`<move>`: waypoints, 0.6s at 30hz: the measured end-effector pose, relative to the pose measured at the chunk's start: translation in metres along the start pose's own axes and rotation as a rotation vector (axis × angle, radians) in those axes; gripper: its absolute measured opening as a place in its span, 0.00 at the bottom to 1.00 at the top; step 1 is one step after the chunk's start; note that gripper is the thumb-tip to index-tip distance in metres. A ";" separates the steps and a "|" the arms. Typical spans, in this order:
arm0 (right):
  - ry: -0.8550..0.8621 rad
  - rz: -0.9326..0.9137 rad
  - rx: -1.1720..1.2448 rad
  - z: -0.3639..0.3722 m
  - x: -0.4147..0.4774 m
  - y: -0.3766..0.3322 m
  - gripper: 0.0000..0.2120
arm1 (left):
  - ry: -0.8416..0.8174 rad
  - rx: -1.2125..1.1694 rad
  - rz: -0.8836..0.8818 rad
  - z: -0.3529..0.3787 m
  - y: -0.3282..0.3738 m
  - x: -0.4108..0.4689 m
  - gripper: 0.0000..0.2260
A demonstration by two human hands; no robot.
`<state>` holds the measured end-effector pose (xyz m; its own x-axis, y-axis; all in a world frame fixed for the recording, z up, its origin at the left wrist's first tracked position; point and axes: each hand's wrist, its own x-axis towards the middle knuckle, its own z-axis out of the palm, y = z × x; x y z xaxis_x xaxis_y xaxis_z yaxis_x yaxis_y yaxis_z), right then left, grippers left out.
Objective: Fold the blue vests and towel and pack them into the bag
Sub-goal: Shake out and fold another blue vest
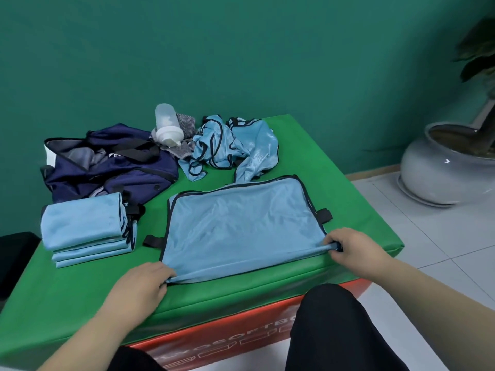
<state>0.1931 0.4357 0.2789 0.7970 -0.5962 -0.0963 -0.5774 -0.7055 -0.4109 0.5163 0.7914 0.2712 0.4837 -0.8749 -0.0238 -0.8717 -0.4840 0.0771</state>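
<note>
1. The left hand (pixel 146 283) pinches the near left corner of a spread blue vest (pixel 241 226); the right hand (pixel 353 250) pinches its near right corner.
2. Between the two grips the vest's near edge runs straight over the green pad (pixel 80 290).
3. Just beyond the left grip lies a stack of folded vests (pixel 85 226), and behind that the navy bag (pixel 107 162).
4. Well beyond both grips lie crumpled vests (pixel 233 148) and a tipped bottle (pixel 167 124).

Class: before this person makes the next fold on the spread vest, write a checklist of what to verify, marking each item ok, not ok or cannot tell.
1. Left hand grips the spread vest at its near left corner: ok.
2. Right hand pinches its near right corner: ok.
3. Vest lies flat on the green mat: ok.
4. Bag mouth open: ok.
5. Crumpled vests all folded: not ok.
</note>
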 end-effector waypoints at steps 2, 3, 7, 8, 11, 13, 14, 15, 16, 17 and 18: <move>-0.031 0.023 0.009 -0.004 -0.004 -0.003 0.12 | 0.010 -0.020 0.018 -0.004 0.000 -0.007 0.14; -0.045 0.033 0.013 -0.006 -0.007 -0.004 0.12 | 0.004 -0.033 0.017 -0.007 0.001 -0.011 0.13; -0.101 0.025 0.002 -0.016 -0.019 -0.011 0.09 | -0.021 -0.094 0.024 -0.017 0.004 -0.033 0.12; -0.108 0.025 0.003 -0.019 -0.021 -0.013 0.09 | -0.029 -0.115 0.021 -0.020 0.005 -0.038 0.11; -0.115 0.034 0.038 -0.032 -0.028 -0.022 0.09 | -0.052 -0.166 0.037 -0.038 0.007 -0.052 0.12; -0.110 0.036 0.071 -0.041 -0.033 -0.029 0.10 | -0.073 -0.185 0.049 -0.051 0.008 -0.058 0.14; -0.104 0.039 0.084 -0.045 -0.035 -0.033 0.09 | -0.082 -0.196 0.053 -0.058 0.008 -0.061 0.14; -0.098 0.044 0.090 -0.049 -0.037 -0.036 0.09 | -0.082 -0.211 0.060 -0.065 0.009 -0.063 0.14; -0.094 0.053 0.093 -0.053 -0.038 -0.038 0.09 | -0.083 -0.221 0.068 -0.071 0.009 -0.065 0.14; -0.093 0.061 0.095 -0.055 -0.039 -0.039 0.10 | -0.091 -0.227 0.077 -0.077 0.010 -0.068 0.13; -0.093 0.067 0.102 -0.058 -0.040 -0.040 0.10 | -0.110 -0.227 0.083 -0.084 0.010 -0.070 0.13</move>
<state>0.1742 0.4653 0.3520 0.7731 -0.5992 -0.2082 -0.6126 -0.6201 -0.4902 0.4800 0.8487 0.3570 0.3884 -0.9142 -0.1156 -0.8620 -0.4048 0.3051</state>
